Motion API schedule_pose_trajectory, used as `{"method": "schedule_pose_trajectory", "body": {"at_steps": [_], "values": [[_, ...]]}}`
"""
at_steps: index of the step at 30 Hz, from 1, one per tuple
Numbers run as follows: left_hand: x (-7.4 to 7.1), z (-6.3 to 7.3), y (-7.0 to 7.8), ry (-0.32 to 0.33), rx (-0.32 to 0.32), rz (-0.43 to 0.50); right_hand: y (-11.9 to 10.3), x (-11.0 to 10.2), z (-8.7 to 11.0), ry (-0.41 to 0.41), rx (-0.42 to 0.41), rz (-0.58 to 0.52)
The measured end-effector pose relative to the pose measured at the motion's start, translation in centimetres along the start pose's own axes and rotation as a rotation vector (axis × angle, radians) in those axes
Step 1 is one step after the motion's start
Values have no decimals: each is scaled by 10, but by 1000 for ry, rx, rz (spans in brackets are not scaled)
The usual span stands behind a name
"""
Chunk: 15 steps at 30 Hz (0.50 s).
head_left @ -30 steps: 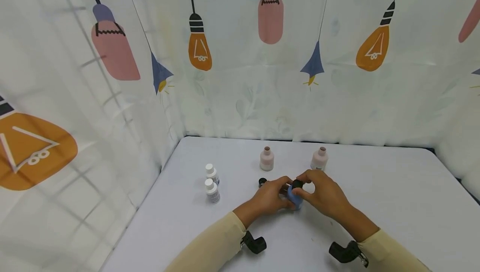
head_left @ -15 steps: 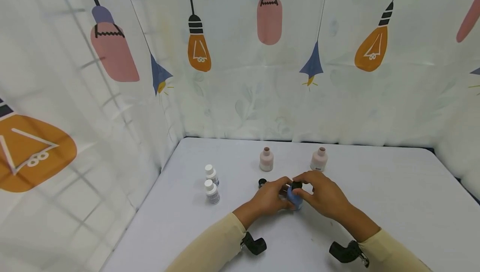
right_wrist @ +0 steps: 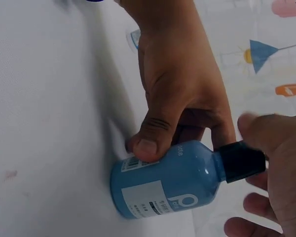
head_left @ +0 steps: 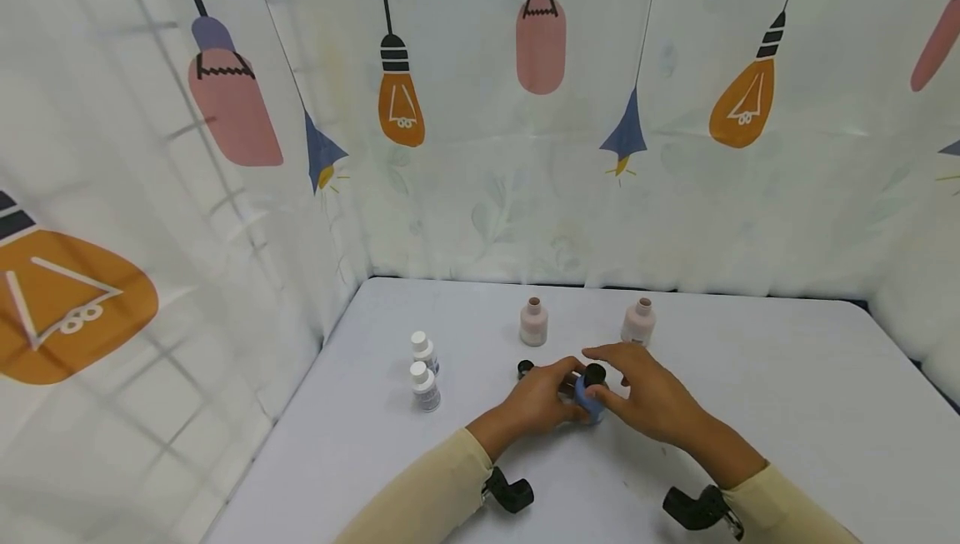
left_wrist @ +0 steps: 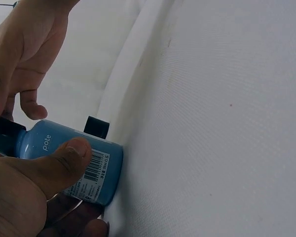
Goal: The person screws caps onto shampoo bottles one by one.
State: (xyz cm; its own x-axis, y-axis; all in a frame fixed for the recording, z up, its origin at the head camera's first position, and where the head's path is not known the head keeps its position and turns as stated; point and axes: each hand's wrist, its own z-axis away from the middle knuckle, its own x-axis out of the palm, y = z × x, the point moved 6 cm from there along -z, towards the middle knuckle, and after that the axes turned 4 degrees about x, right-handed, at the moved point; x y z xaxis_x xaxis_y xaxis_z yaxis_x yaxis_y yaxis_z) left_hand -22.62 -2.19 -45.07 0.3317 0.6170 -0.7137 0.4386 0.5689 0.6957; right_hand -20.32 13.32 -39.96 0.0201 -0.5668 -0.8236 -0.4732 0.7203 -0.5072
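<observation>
My left hand [head_left: 536, 401] grips a blue bottle [head_left: 587, 398] with a black cap [right_wrist: 241, 161], thumb across the barcode label and fingers behind. The bottle stands upright on the table, its base at the cloth. Around the cap, my right hand [head_left: 648, 390] is spread, index finger stretched out over it and thumb beside it. In the right wrist view the thumb [right_wrist: 266, 131] is blurred and the curved fingers hang apart from the cap. Behind my left hand shows a small black cap-like piece [head_left: 525, 367], partly hidden.
Two pink bottles with uncovered necks stand farther back, a left one [head_left: 534, 323] and a right one [head_left: 638, 323]. Two white-capped bottles, a front one [head_left: 425, 387] and a back one [head_left: 423, 351], stand at the left. A printed curtain [head_left: 480, 194] borders the white table [head_left: 765, 377].
My right hand has loosened from the black cap; its index finger has straightened and lifted off. The left hand and bottle have stayed in place.
</observation>
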Motion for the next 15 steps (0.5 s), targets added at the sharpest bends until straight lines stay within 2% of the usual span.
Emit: {"method": "schedule_pose_trajectory", "body": {"at_steps": [4,9,15], "values": [[0,0,0,0,3,11,-2,-1,1,4,-63,14],[-1,0,0,4,10,3,-1,-2,-1,58,34,72],[0,0,1,-2,13,1,2,1,-1,58,119,51]]}}
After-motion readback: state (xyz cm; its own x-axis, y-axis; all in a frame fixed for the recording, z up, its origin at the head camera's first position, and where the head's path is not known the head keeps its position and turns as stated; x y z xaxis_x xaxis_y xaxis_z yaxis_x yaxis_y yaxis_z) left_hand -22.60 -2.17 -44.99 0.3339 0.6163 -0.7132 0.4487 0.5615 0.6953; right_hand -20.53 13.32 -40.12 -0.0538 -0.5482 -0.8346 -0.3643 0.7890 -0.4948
